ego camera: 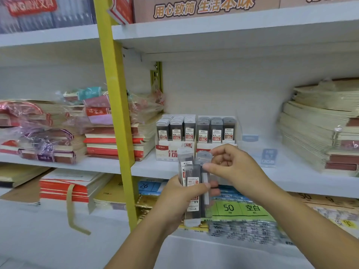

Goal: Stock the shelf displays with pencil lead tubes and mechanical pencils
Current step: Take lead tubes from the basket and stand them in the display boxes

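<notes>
My left hand [175, 199] grips a bundle of several clear pencil lead tubes [191, 183] in front of the middle shelf. My right hand [231, 167] pinches the top of one tube [204, 155] in that bundle with thumb and curled fingers. Behind the hands, two white display boxes stand side by side on the shelf: the left display box [171, 152] holds rows of 0.5 lead tubes, the right display box [216, 131] holds 0.7 tubes. The lower front of the right box is hidden by my hands.
A yellow upright post [114, 105] divides the shelving. Wrapped notebook stacks [116, 140] sit left of the boxes, beige notebook stacks [318, 133] at the right. Small clear label holders [269, 157] stand on the white shelf [291, 171]. Paper packs [239, 208] lie below.
</notes>
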A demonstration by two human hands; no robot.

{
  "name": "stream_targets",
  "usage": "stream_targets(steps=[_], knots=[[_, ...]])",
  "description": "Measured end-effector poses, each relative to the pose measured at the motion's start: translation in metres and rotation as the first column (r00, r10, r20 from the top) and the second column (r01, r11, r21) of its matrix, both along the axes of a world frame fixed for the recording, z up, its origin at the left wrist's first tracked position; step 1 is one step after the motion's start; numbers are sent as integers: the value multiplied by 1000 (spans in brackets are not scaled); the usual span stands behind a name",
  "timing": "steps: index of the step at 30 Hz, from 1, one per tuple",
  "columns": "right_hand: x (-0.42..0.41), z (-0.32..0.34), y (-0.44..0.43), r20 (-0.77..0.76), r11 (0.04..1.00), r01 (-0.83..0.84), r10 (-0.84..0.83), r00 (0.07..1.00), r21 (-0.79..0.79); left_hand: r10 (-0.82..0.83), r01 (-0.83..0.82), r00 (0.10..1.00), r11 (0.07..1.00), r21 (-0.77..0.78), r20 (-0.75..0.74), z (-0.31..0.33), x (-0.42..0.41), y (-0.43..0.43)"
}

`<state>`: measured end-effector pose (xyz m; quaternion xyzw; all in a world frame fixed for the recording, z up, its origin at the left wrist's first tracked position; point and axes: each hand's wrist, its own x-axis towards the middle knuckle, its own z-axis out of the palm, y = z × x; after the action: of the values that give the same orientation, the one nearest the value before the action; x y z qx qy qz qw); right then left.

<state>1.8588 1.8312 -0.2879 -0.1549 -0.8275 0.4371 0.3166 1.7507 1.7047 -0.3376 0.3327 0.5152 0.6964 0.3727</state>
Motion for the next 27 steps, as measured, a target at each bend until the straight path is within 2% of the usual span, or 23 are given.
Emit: stream_targets(steps=[4,8,15,22,27], knots=[[1,0,6,-36,992,-60,56,998,-115,-48,48,999,999,-9,19,2,-3,-1],[0,-2,7,-44,988,-93,88,995,-120,-76,74,991,997,21,113,-3,-9,-6],[-1,0,7,-103,983,-137,125,987,-123,-90,78,982,994,77,165,-7,-12,-8],[3,4,7,-123,987,-120,107,987,-103,3,-9,989,999,34,150,-5,-15,-6],[6,9,12,-130,980,-101,78,988,-173,87,-88,989,996,5,120,-3,-18,-10]])
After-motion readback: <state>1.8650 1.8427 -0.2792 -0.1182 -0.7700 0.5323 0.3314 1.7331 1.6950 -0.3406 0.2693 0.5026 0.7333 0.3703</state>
